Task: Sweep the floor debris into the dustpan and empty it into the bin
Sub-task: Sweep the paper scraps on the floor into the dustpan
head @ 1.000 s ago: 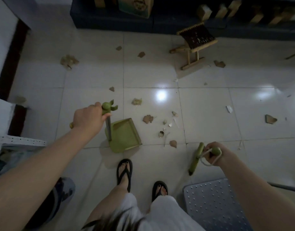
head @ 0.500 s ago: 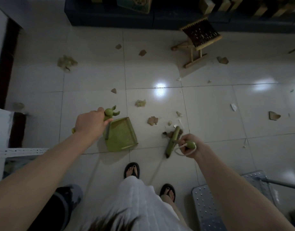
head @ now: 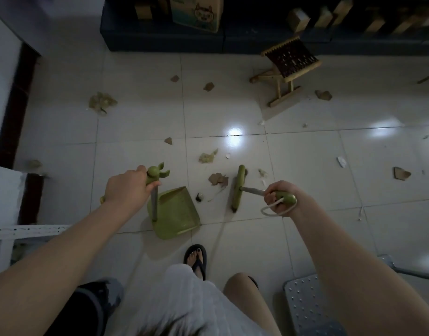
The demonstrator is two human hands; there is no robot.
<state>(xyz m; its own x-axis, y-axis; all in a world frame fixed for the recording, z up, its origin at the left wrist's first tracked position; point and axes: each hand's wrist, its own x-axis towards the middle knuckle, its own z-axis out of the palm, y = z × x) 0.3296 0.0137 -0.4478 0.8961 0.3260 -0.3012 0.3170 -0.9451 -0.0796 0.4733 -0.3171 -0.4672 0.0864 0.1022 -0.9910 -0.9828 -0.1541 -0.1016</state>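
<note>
Nearby, a wooden stool [head: 290,59] stands amid scattered debris [head: 217,179].

Dustpan [head: 177,212] was olive green, broom head [head: 238,187] the same green, cord loop [head: 262,210] white, floor tiles [head: 140,117] pale cream, grey-jointed, debris scraps [head: 218,178] tan-brown, stool seat [head: 291,57] dark woven on blond wood, sandal [head: 201,267] black, metal plate [head: 305,301] grey, dotted.

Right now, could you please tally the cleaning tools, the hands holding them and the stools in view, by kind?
Green dustpan: 1
Green broom: 1
Hands gripping the tool handles: 2 (left hand, right hand)
Wooden folding stool: 1
Total: 5
</note>
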